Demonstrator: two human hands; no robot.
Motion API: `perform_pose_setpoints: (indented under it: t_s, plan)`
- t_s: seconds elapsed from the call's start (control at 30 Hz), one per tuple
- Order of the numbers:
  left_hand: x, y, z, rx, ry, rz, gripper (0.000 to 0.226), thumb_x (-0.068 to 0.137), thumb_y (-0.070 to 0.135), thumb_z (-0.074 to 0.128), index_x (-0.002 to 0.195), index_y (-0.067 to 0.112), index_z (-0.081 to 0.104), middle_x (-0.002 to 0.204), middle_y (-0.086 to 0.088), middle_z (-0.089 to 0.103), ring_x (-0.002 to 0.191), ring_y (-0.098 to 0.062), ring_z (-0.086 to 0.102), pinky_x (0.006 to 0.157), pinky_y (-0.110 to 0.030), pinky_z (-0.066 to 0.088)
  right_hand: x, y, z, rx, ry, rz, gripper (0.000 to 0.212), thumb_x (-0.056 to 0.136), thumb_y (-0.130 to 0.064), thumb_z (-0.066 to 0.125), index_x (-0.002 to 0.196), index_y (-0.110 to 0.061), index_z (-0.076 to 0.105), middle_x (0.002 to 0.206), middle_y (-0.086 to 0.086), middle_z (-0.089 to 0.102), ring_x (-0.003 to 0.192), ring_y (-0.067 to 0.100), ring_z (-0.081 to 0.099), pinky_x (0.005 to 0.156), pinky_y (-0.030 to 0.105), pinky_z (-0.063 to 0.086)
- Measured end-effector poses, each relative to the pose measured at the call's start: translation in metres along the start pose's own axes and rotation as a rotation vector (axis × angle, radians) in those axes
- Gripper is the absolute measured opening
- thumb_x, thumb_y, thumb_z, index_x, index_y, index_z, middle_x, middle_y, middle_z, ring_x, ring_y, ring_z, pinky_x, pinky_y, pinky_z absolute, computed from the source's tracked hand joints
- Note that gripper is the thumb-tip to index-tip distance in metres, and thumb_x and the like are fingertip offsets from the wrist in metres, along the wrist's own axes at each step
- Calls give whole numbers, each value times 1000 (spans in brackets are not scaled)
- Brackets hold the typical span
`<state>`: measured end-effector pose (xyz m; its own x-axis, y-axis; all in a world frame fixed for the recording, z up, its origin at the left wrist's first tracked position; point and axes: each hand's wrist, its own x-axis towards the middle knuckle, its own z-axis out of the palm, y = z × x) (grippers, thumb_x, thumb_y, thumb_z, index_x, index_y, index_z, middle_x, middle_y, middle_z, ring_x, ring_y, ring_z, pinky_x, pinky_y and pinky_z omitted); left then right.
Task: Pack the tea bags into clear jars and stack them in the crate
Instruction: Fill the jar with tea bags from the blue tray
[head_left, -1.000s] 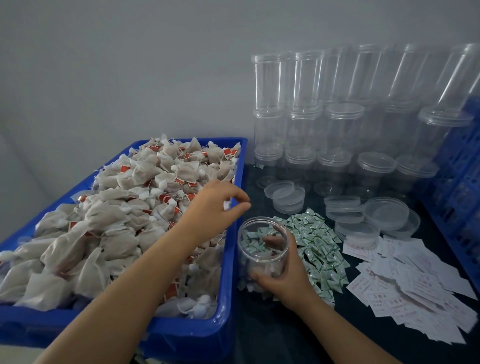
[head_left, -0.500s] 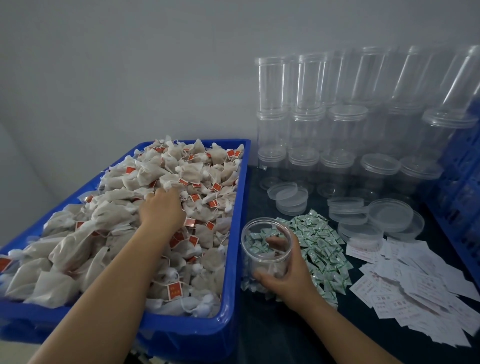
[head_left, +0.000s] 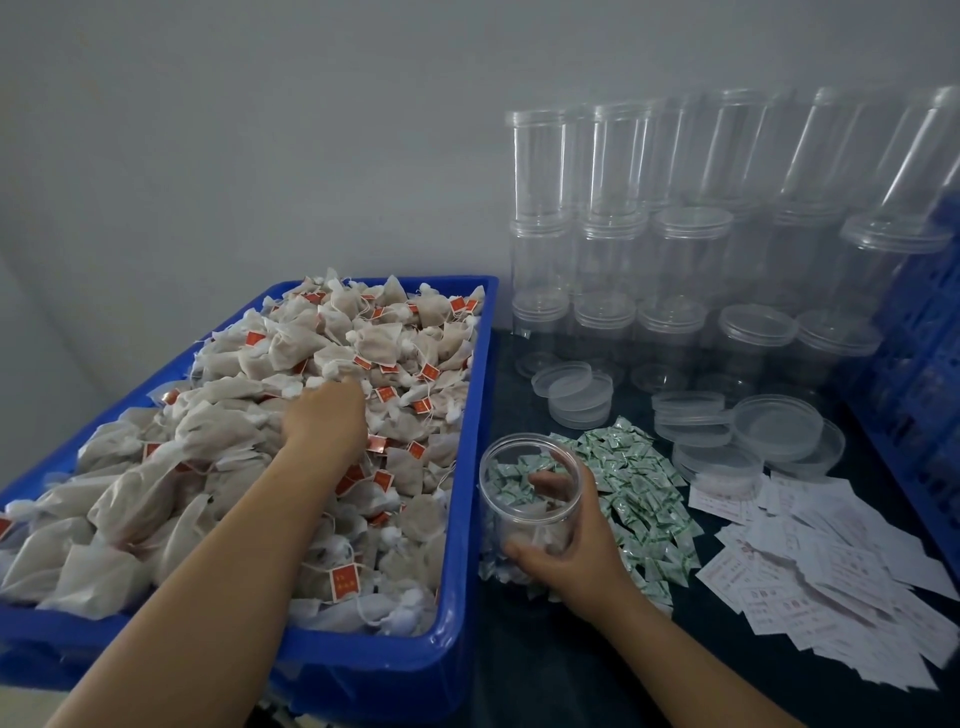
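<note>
A blue bin (head_left: 480, 395) on the left is heaped with beige tea bags (head_left: 384, 343) that carry red tags. My left hand (head_left: 324, 415) reaches into the middle of the heap, its fingers curled down among the bags and partly buried. An open clear jar (head_left: 501, 483) stands just right of the bin on the dark table. My right hand (head_left: 576, 551) grips the jar from the right side, thumb low at the front. A few tea bags lie in the jar's bottom. The blue crate (head_left: 914, 364) stands at the right edge.
Stacks of empty clear jars (head_left: 613, 249) line the wall at the back. Loose clear lids (head_left: 576, 389) lie before them. A pile of small green-and-white sachets (head_left: 639, 488) and scattered white paper slips (head_left: 810, 561) cover the table to the right of the jar.
My left hand left the spot above the jar's mouth, went left into the bin and has pushed further into the tea bags. My right hand kept its hold on the jar.
</note>
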<state>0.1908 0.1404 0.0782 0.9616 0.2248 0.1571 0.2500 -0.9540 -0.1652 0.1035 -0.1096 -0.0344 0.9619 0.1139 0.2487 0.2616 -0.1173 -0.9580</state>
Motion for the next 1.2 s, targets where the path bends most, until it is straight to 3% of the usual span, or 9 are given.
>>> perform_pose_setpoints:
  t_s: [0.2,0.43,0.53,0.7,0.83,0.9,1.03,1.2]
  plan:
    - [-1,2,-4,-123,62,4,37,92,9,53,128,15,45,110,-7,61,98,-26,60,67,-33,41,1,3,1,6,7,-7,100,55,-49,84,139,-47,30,128,-12,54,117,-6,52,85,6,46]
    - [-13,9,-13,-443,211,88,22,92,25,58,108,15,46,85,-3,60,75,-22,59,64,-38,52,1,3,1,0,11,-8,97,55,-50,85,135,-54,30,127,-15,54,117,-7,53,84,6,47]
    - [-16,13,-16,-683,250,118,20,89,27,62,97,20,45,77,4,56,66,-12,54,55,-29,45,1,2,1,5,8,-7,98,55,-50,84,136,-54,29,128,-15,53,117,-9,52,84,5,46]
    - [-22,20,-26,-1040,235,177,26,86,33,69,97,28,46,85,14,57,76,-1,56,60,-16,40,2,2,2,19,7,-14,96,56,-48,84,136,-52,30,127,-16,53,116,-10,52,83,5,46]
    - [-35,30,-37,-1232,261,290,28,85,30,70,90,37,44,82,9,61,68,9,58,52,-7,45,2,2,3,0,16,-22,92,55,-50,83,128,-67,30,124,-20,54,117,-9,52,84,7,47]
    - [-42,35,-43,-1299,240,354,30,84,28,71,90,36,44,80,6,61,66,8,57,57,-7,47,2,2,2,-8,21,-25,90,55,-50,84,124,-72,30,125,-18,53,116,-10,52,83,7,47]
    - [-52,45,-48,-1351,74,452,33,76,39,71,97,33,46,92,-1,68,82,-13,67,72,-27,58,2,2,2,-20,26,-40,90,55,-50,83,125,-71,31,126,-16,54,117,-9,52,83,6,46]
    - [-59,53,-46,-1401,-89,573,38,69,40,71,98,28,48,89,0,72,84,-17,70,75,-28,58,3,4,4,-20,30,-55,91,54,-50,83,127,-68,31,126,-16,54,118,-6,52,85,7,46]
